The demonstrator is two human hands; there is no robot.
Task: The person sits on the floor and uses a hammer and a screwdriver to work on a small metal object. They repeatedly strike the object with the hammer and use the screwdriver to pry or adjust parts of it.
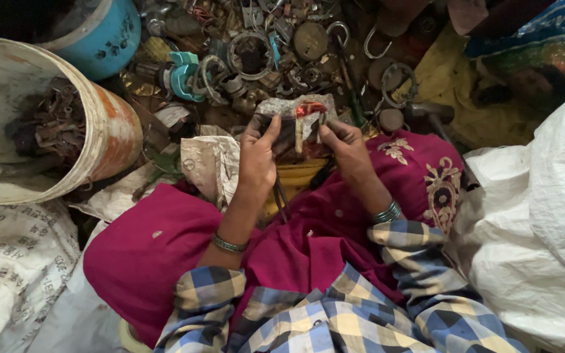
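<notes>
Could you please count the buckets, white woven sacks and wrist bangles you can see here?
Buckets: 2, a white rusty plastic bucket and a blue plastic bucket
White woven sacks: 2
Green wrist bangles: 2
Total: 6

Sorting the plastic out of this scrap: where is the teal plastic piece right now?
The teal plastic piece lies in the scrap pile at upper left of the head view, right of the blue bucket, beyond the left hand.

white bucket: your view cuts it at the left edge | blue bucket: cropped at top | scrap piece: your fingers hide its lower part, kind unclear
</notes>
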